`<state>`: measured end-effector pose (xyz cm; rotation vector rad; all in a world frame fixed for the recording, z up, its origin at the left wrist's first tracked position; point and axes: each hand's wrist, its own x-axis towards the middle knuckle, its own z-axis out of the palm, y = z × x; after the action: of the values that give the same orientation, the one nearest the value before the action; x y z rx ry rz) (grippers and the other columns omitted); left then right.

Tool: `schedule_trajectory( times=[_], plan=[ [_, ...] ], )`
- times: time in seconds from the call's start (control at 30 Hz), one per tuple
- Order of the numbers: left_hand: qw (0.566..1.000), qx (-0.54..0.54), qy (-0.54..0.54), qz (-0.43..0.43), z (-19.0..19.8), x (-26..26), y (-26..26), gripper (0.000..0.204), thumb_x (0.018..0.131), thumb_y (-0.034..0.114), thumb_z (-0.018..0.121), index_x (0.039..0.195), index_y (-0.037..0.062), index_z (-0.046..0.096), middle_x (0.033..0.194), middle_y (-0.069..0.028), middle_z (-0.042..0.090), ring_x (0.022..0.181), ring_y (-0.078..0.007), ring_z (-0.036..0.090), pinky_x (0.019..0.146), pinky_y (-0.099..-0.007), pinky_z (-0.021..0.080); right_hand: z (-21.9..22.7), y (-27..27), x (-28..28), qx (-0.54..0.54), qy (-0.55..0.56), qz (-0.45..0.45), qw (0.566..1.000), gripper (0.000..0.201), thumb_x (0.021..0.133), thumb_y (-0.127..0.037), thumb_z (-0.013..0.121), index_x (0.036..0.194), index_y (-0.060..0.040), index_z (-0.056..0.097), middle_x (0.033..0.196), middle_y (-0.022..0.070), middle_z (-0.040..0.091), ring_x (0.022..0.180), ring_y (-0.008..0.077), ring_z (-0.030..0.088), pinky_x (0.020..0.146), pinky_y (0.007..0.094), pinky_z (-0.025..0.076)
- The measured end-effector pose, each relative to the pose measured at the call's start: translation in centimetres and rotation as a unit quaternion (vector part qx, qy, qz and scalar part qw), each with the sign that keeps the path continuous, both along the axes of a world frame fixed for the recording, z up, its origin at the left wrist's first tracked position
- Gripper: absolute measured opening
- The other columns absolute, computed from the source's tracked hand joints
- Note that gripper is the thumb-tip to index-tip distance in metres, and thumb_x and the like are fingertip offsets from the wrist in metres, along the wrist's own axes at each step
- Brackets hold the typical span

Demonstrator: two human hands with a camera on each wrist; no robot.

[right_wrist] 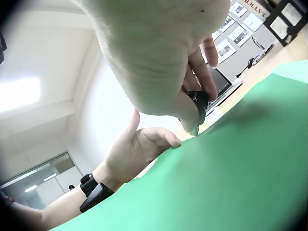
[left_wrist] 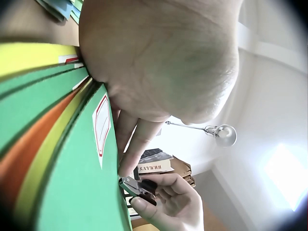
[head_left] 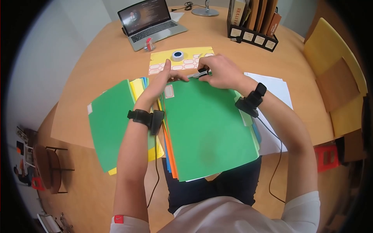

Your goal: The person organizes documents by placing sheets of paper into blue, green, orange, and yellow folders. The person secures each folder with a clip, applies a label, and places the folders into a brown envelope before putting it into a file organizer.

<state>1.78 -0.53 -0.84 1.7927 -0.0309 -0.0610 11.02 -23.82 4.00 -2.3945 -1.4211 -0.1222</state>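
A stack of folders with a green one (head_left: 210, 124) on top leans from the person's lap onto the table edge. At its top edge the right hand (head_left: 223, 72) grips a small plier-like tool (left_wrist: 137, 187) with a silver metal head and black grips. The tool's metal tip is right at the green folder's edge. Close by, the left hand (head_left: 159, 83) rests on the same edge, its thumb raised and its fingers reaching toward the tool. A red-framed white label (head_left: 169, 91) sits at the folder's top left corner.
More green and yellow folders (head_left: 110, 124) lie to the left, white paper (head_left: 274, 89) to the right. Beyond the hands are a yellow sheet (head_left: 161, 56) with label stickers, a white round item (head_left: 177, 56), a laptop (head_left: 153, 35) and a black file holder (head_left: 252, 37).
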Motion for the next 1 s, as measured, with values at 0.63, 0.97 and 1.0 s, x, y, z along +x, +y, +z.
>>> schedule_trajectory(
  times=[0.63, 0.97, 1.0],
  plan=[
    [0.999, 0.043, -0.001, 0.031, 0.1, 0.1, -0.2, 0.089, 0.109, 0.059, 0.008, 0.099, 0.0071, 0.08, 0.096, -0.0065, 0.07, 0.09, -0.0171, 0.057, 0.096, -0.0318, 0.045, -5.1, -6.3, 10.6, 0.087, -0.156, -0.22, 0.959, 0.045, 0.094, -0.04, 0.065, 0.123, -0.0057, 0.064, 0.109, 0.015, 0.071, 0.107, 0.0334, 0.067, 0.093, 0.0443, 0.051],
    [1.0, 0.019, 0.0, 0.024, 0.0, 0.1, 0.0, 0.089, 0.109, 0.058, 0.006, 0.103, 0.0056, 0.079, 0.096, -0.0063, 0.071, 0.096, -0.0177, 0.059, 0.1, -0.0324, 0.044, -1.8, 4.2, 7.1, -0.239, 0.072, -0.154, 0.956, 0.066, 0.099, -0.064, 0.04, 0.124, -0.0119, 0.072, 0.122, 0.0127, 0.072, 0.114, 0.0295, 0.066, 0.098, 0.0435, 0.045],
    [0.999, 0.023, -0.003, 0.021, -0.2, 0.2, 0.2, 0.09, 0.109, 0.058, 0.006, 0.103, 0.0054, 0.078, 0.096, -0.0065, 0.071, 0.096, -0.0178, 0.059, 0.1, -0.0325, 0.044, -2.0, 4.4, 6.7, -0.245, 0.064, -0.163, 0.954, 0.062, 0.099, -0.063, 0.043, 0.123, -0.0141, 0.073, 0.123, 0.0119, 0.072, 0.116, 0.0267, 0.065, 0.102, 0.0426, 0.039]
  ],
)
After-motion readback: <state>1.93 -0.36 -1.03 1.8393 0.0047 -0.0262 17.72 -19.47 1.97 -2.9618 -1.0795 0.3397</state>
